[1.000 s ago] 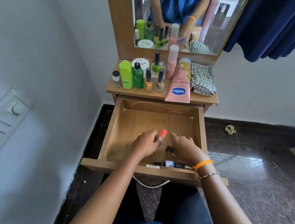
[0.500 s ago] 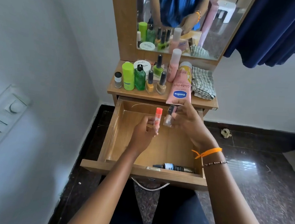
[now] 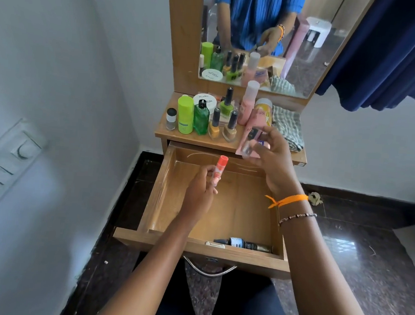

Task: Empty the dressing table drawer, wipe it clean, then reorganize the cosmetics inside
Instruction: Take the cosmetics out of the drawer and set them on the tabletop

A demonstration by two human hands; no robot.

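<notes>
Two small items are held above the open drawer [image 3: 159, 198]. The left hand [image 3: 198, 194] is closed around the lower half of an orange-capped tube [image 3: 219, 169], held upright over the drawer's back left area. The right hand [image 3: 273, 157] pinches a small clear bottle [image 3: 249, 145] with a dark cap at the front right edge of the tabletop [image 3: 190, 140].

Both items are judged light, rigid and smooth. Grip each by the body, not the cap. The bottle looks like glass; treat it as fragile.

One dark bottle [image 3: 243, 243] lies on its side along the drawer's front wall, toward the right corner, beside a small white clip-like piece [image 3: 215, 245]. It may roll; take it at mid-body.

The tabletop is crowded: nail polish bottles [image 3: 230, 128], a green bottle [image 3: 201, 118], a pink tube [image 3: 249, 130] and a checked cloth [image 3: 288, 129] at the right edge. Free space is limited, and upright bottles near the front edge could be knocked over.
</notes>
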